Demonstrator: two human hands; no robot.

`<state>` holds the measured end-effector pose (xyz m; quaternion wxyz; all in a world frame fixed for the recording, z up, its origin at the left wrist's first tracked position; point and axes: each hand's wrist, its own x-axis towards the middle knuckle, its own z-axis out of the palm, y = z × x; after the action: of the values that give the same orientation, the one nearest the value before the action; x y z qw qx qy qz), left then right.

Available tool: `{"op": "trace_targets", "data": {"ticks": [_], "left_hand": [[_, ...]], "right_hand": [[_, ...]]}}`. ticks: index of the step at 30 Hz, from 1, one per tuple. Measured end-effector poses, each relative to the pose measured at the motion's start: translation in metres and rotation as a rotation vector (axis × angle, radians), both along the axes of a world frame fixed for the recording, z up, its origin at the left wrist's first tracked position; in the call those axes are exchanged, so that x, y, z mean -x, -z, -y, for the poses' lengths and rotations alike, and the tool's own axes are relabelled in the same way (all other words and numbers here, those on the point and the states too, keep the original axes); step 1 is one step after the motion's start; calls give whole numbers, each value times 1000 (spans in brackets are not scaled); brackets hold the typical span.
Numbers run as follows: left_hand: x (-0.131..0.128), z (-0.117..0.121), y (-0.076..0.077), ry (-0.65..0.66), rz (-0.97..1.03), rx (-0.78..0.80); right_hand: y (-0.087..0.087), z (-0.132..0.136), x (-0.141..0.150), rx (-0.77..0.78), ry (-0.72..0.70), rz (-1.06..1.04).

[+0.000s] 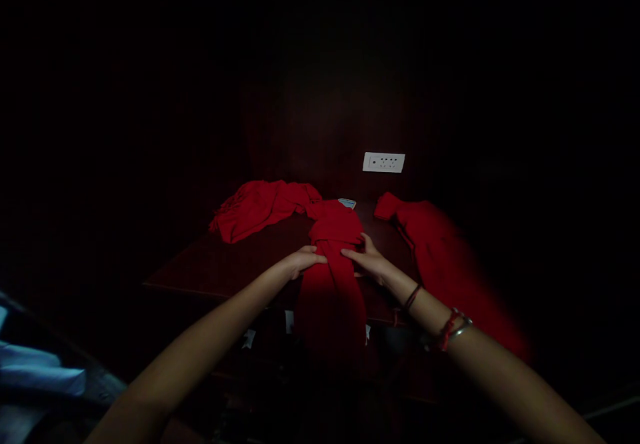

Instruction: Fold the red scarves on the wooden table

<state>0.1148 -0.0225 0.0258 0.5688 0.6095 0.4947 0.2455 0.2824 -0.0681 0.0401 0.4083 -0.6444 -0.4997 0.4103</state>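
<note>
Pretty dark shot, most of the room is black. Biggest thing you can make out is the dark wooden surface, with a long red cloth running across it. The cloth starts bunched up at the far left of the surface, crosses the middle, then hangs over the near edge toward the person. A second red cloth lies off to the right, blurry, trailing down past the edge too. The person's left hand rests on the left side of the middle cloth, fingers mostly flat and pressing on the fabric. The right hand is on the right side of it, fingers spread a bit and pinching at a fold. Red thread bands and a metal bangle sit on the right wrist. A white socket plate is on the wall behind.
</note>
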Motion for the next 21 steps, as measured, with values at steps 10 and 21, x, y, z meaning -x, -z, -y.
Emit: {"op": "trace_targets", "data": {"ticks": [10,21], "left_hand": [[14,6,5,-59,-46,47],[2,-23,13,-243,-442,-412]], "right_hand": [[14,11,-15,57,128,-467],[22,-4,13,-22,133,416]]}}
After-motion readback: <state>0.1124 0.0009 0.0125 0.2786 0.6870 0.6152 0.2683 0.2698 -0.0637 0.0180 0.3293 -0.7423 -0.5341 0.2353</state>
